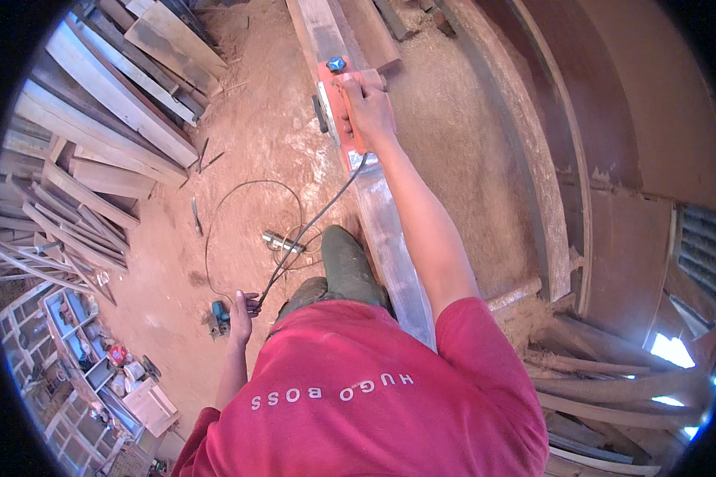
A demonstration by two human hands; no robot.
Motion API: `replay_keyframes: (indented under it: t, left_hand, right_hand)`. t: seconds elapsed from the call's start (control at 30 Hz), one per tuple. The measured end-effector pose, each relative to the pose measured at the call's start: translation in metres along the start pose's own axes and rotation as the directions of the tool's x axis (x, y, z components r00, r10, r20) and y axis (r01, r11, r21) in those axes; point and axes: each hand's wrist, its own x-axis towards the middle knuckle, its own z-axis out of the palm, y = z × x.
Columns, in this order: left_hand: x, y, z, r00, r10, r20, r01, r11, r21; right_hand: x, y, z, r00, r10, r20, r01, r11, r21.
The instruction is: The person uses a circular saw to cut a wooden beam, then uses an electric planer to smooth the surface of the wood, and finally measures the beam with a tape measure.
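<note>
My right hand [368, 111] grips the rear handle of an orange electric hand planer [346, 131], which has a blue front knob [336, 64]. The planer rests on a long wooden beam [390, 230] that runs from the top of the view down past my right side. From its rear end a black power cord [322, 213] slopes down to the left. At that lower stretch my left hand [242, 314] has its fingers curled at the cord, beside my left hip. What the planer's sole touches is hidden under its body.
Planks [119, 95] are stacked on the left. A metal-bodied tool [283, 242] and coiled cord lie by my boot [344, 258]; a teal power tool [220, 312] lies farther left. Blue trays of items [68, 314] stand lower left. Large curved timbers [525, 151] line the right.
</note>
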Motion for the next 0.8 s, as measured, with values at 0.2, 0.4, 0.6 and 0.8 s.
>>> replay_keyframes:
  t: [0.2,0.4,0.6,0.8]
  left_hand:
    - [0.051,0.065,-0.005,0.999,-0.035,-0.017,0.035,0.999,-0.005]
    - [0.139,0.12,-0.038,0.99,-0.126,0.063,0.121,0.99,0.077]
    - [0.223,0.192,-0.085,0.992,-0.118,-0.048,0.124,0.984,0.13]
    - [0.259,0.245,-0.094,0.991,-0.111,-0.072,0.117,0.989,0.088]
  right_hand:
    - [0.075,-0.039,0.029,0.995,0.102,0.001,-0.101,0.989,0.104]
    - [0.157,-0.038,0.054,0.998,0.058,0.014,-0.058,0.996,0.071]
    - [0.227,-0.045,0.078,1.0,0.021,-0.003,-0.02,0.998,0.062]
    - [0.287,-0.055,0.093,0.999,0.025,-0.024,-0.021,0.991,0.134]
